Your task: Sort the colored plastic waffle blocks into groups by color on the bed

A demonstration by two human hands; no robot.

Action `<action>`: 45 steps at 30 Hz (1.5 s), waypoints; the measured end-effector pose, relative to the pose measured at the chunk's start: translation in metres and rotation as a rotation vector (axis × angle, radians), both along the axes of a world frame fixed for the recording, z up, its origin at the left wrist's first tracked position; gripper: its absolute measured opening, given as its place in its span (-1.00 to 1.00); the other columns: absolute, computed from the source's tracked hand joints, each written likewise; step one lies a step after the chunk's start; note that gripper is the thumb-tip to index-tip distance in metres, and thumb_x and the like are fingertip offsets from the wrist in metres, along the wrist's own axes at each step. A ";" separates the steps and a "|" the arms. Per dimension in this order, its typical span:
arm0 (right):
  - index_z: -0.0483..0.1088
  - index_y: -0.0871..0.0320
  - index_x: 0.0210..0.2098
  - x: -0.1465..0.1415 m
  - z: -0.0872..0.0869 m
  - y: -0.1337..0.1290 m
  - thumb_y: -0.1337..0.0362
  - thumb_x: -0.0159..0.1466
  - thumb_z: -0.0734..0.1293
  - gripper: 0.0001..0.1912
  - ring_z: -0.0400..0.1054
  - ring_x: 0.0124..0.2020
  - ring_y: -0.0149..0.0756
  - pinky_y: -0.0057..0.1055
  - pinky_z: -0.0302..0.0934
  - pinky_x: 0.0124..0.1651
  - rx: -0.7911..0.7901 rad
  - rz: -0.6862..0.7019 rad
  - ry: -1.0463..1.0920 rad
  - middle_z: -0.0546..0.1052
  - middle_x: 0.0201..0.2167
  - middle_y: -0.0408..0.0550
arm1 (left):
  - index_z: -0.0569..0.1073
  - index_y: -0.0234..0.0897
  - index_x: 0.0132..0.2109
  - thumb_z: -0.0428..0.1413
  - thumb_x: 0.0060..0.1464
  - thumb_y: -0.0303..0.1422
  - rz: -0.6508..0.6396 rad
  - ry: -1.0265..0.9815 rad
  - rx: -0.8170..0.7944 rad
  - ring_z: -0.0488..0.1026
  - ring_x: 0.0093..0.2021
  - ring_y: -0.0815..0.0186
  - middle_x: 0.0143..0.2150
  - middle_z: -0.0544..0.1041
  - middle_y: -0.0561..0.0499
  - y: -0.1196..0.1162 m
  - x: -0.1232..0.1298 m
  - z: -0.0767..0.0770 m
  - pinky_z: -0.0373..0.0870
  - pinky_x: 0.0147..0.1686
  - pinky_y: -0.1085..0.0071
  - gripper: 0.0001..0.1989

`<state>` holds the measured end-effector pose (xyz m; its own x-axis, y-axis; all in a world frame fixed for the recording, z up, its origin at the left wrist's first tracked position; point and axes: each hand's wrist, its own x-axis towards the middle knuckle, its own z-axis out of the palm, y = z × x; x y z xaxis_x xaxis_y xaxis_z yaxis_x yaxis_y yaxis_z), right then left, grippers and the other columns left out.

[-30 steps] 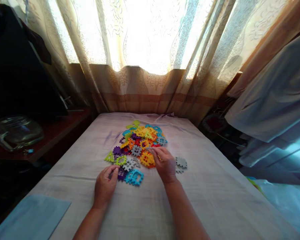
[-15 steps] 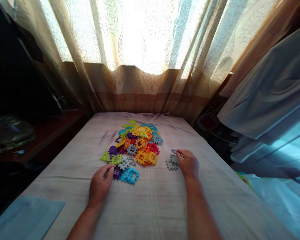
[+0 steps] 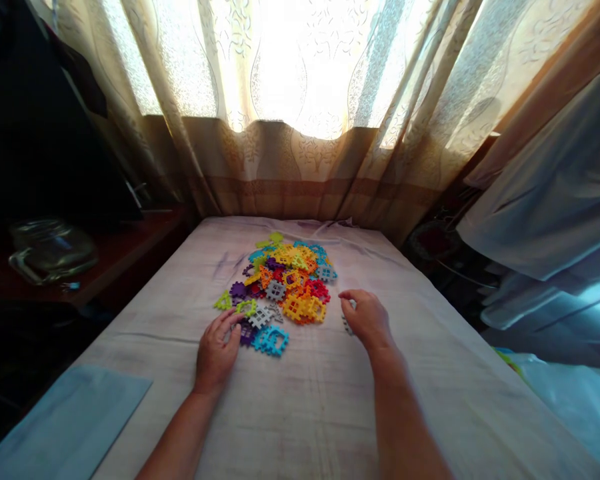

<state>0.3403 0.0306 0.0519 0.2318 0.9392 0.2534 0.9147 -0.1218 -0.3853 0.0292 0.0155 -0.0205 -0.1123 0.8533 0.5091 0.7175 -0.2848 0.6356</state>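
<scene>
My left hand [image 3: 219, 347] lies at the near left edge of a heap of colourful plastic interlocking pieces [image 3: 293, 277]. Its fingers are stretched out, with the tips touching or just over a purple piece [image 3: 247, 333] and a grey lattice piece [image 3: 261, 316]. Close by are a lime-green piece [image 3: 247, 307] and blue pieces [image 3: 271, 341]. To the right of the heap, my right hand [image 3: 366, 317] hovers with thumb and forefinger slightly apart, and no piece shows between them. Beneath it, grey pieces [image 3: 347, 325] are mostly hidden by the hand.
A pale cloth [image 3: 180, 280] covers the table. A light-blue sheet [image 3: 80, 420] lies at the near left. On a dark side table at left stands a glass jug [image 3: 53, 250]. Curtains [image 3: 280, 157] hang behind, and white fabric [image 3: 545, 180] hangs at right.
My right hand has let go of a small grey piece and shifted left, covering the grey pieces. My left hand's fingers have straightened over the near pieces. The view has turned slightly.
</scene>
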 end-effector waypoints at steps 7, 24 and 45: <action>0.53 0.07 -0.15 -0.108 -0.022 -0.007 0.24 0.28 0.28 -0.78 0.36 -0.05 -0.18 -0.26 0.18 0.07 0.195 0.449 0.054 0.57 -0.13 0.00 | 0.54 -0.09 -0.02 -0.01 0.18 -0.30 -0.005 0.172 -0.040 0.43 0.09 0.17 0.06 0.54 -0.01 -0.002 0.005 -0.005 0.31 0.15 0.09 -0.70; 0.48 0.08 -0.13 -0.137 -0.038 -0.009 0.22 0.20 0.37 -0.77 0.30 0.03 -0.16 -0.21 0.07 0.14 0.169 0.454 0.088 0.55 -0.10 -0.02 | 0.47 -0.24 0.09 0.03 0.15 -0.29 0.196 0.377 -0.112 0.34 0.15 0.06 0.14 0.45 -0.18 -0.007 0.013 -0.008 0.24 0.18 0.05 -0.62; 0.53 0.01 -0.05 0.042 -0.016 0.000 0.09 0.16 0.34 -0.62 0.41 0.00 0.00 -0.22 0.27 -0.12 -0.226 -0.137 -0.094 0.56 -0.04 0.05 | 0.43 -0.32 0.05 -0.10 0.14 -0.41 0.198 0.296 -0.031 0.45 -0.01 0.08 -0.02 0.55 -0.20 -0.002 -0.002 -0.013 0.29 0.09 0.10 -0.62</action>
<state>0.3827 0.0301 0.0357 0.3460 0.9358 0.0678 0.9143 -0.3200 -0.2484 0.0273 0.0137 -0.0334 -0.1284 0.8456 0.5182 0.9113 -0.1056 0.3980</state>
